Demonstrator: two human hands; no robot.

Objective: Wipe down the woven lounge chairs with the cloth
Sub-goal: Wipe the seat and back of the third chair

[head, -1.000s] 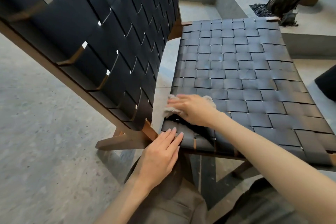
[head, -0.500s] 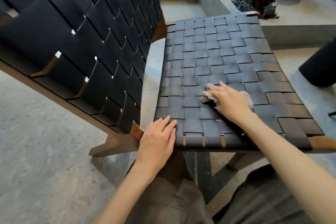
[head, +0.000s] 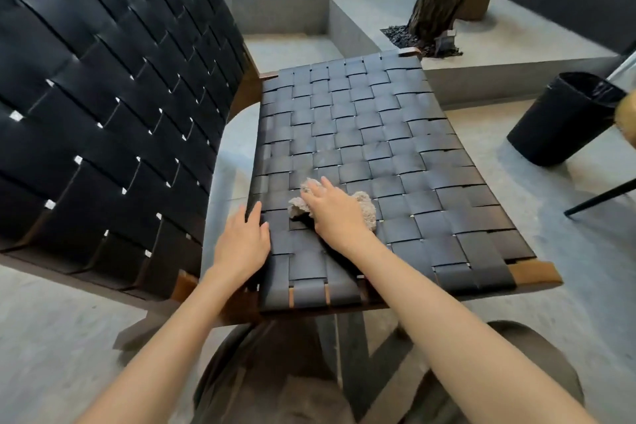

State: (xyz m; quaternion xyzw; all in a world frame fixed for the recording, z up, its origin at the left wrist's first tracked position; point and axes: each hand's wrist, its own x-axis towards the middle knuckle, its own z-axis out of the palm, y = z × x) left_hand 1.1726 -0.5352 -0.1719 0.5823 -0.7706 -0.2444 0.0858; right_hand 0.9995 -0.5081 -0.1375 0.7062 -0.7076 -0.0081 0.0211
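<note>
step: wiping seat (head: 378,120), near front-left corner. right hand (head: 335,215) presses cloth (head: 365,212), fingers flat. left hand (head: 242,241) braces left edge, fingers straight. next, likely: sweep cloth toward far edge.

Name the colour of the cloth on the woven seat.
The cloth is light grey-beige; head view shows it best.
</note>
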